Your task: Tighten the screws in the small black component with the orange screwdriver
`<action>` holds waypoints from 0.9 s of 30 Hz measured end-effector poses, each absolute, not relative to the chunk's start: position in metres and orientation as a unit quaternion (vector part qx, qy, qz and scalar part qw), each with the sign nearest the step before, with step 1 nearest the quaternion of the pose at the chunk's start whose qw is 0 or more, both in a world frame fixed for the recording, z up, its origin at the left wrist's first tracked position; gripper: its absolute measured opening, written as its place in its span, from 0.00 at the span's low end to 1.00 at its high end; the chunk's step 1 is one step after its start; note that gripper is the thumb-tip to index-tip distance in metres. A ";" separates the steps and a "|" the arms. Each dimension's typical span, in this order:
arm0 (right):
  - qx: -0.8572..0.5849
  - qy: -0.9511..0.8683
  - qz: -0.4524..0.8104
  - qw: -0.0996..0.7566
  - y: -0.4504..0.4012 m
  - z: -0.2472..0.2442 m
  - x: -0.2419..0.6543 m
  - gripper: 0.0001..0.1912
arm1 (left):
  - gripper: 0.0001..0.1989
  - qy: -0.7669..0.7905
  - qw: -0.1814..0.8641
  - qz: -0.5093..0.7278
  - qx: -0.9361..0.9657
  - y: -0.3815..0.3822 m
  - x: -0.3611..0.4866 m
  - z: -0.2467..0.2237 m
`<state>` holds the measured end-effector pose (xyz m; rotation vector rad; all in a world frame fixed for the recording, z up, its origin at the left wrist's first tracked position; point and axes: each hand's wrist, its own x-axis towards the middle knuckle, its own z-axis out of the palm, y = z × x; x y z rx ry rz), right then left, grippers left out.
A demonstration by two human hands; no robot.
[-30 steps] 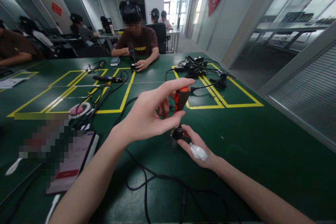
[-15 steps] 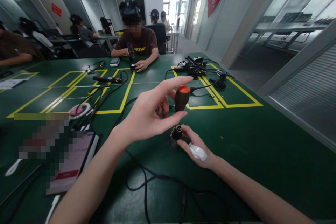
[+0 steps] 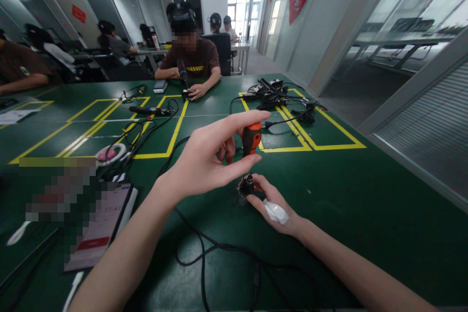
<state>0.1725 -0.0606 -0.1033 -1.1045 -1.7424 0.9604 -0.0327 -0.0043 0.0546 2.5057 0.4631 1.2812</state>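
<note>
Near the middle, my left hand (image 3: 208, 156) holds a screwdriver (image 3: 251, 139) by its dark handle with orange patches. The index finger lies over the handle's top and the thumb is at its lower part; the screwdriver's tip is hidden. Below it, close to the table, my right hand (image 3: 270, 200) has thumb and fingers around a small black cylindrical piece (image 3: 247, 185) with a narrower ringed top. This piece stands upright under the screwdriver; whether the two touch I cannot tell. A white patch (image 3: 276, 211) is stuck on the right hand near the thumb.
Black cables (image 3: 219, 246) loop across the green table in front of me. A phone (image 3: 106, 224) lies at left beside a tape roll (image 3: 110, 154). A heap of cables (image 3: 268, 92) is at the back right. Across the table sits a co-worker (image 3: 197, 58) holding a power screwdriver (image 3: 183, 72).
The screwdriver handle has turned, so more orange shows on its side. My left index finger has dropped slightly over its top. My right hand and the black piece stay in place.
</note>
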 end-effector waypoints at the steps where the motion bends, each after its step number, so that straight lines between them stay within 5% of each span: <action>1: -0.440 -0.694 0.384 0.420 -0.061 -0.103 0.172 0.17 | 0.27 0.160 0.138 0.446 0.870 -0.004 -0.033 0.054; 27: -0.441 -0.699 0.385 0.410 -0.061 -0.102 0.173 0.16 | 0.23 0.160 0.111 0.466 0.863 -0.005 -0.031 0.054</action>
